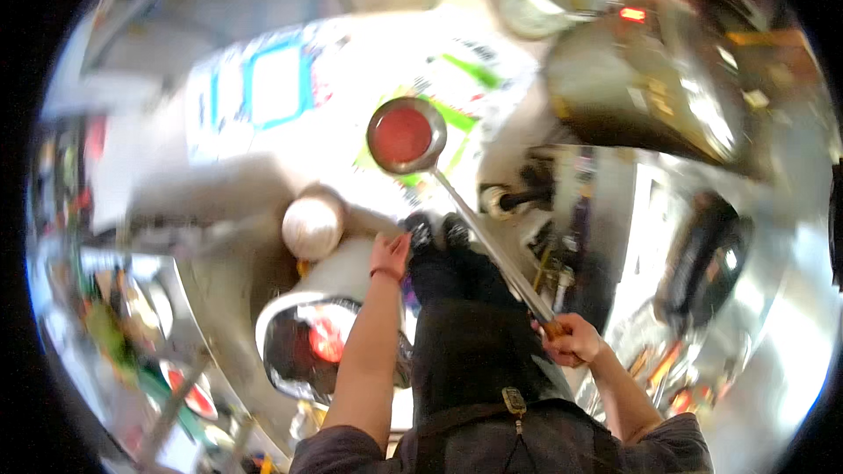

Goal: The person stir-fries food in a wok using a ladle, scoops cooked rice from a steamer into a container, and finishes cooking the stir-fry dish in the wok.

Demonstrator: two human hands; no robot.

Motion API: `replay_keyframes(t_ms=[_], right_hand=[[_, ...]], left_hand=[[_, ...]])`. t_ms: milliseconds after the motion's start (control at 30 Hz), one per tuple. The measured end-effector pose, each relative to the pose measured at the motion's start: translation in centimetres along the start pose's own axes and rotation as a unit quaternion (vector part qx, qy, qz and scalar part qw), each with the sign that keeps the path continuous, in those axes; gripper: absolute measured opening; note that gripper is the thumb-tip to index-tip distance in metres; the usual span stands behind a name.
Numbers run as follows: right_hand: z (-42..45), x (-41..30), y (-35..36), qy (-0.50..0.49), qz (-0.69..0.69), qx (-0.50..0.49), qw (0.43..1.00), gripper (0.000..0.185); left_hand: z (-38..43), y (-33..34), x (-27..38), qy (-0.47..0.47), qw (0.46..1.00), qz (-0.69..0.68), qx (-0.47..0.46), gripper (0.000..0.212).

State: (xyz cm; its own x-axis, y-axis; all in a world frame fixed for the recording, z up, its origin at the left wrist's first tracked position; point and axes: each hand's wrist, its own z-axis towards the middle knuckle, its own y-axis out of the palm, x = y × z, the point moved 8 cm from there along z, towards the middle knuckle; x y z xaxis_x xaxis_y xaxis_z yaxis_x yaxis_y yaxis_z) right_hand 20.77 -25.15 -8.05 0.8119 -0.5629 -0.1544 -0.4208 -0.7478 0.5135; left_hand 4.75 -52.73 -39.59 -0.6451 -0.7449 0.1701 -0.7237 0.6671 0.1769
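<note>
My right hand (571,340) is closed around the wooden grip of a long-handled metal ladle (484,240). The ladle's round bowl, filled with red liquid (403,135), is held out in front of me above the floor, over white sheets with green print. My left hand (390,255) is stretched forward with nothing visible in it; its fingers look partly spread, though blurred. Just left of that hand is a pale round object (313,226), too blurred to name. Below it, by my left forearm, stands a bin with a white rim (263,326) and a dark lining, with something red inside.
A large metal vessel (645,85) stands at the upper right, with a white bucket (527,10) beyond it. White printed sheets (355,66) lie on the floor ahead. A counter with dishes (191,316) is at the left. On the right are a steel worktop (784,316) and a dark rounded object (705,263).
</note>
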Motion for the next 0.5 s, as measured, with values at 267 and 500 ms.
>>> replay_keyframes(t_ms=[267,500], right_hand=[[-29.5,3.8,3.7,-0.356,0.133,0.162,0.911,0.041],[-36.5,8.3,3.0,-0.441,0.265,0.499,0.697,0.032]], left_hand=[[-6.2,-0.5,3.4,-0.018,0.954,0.296,-0.047,0.047],[-5.8,5.5,7.5,0.048,0.924,0.379,-0.034,0.038]])
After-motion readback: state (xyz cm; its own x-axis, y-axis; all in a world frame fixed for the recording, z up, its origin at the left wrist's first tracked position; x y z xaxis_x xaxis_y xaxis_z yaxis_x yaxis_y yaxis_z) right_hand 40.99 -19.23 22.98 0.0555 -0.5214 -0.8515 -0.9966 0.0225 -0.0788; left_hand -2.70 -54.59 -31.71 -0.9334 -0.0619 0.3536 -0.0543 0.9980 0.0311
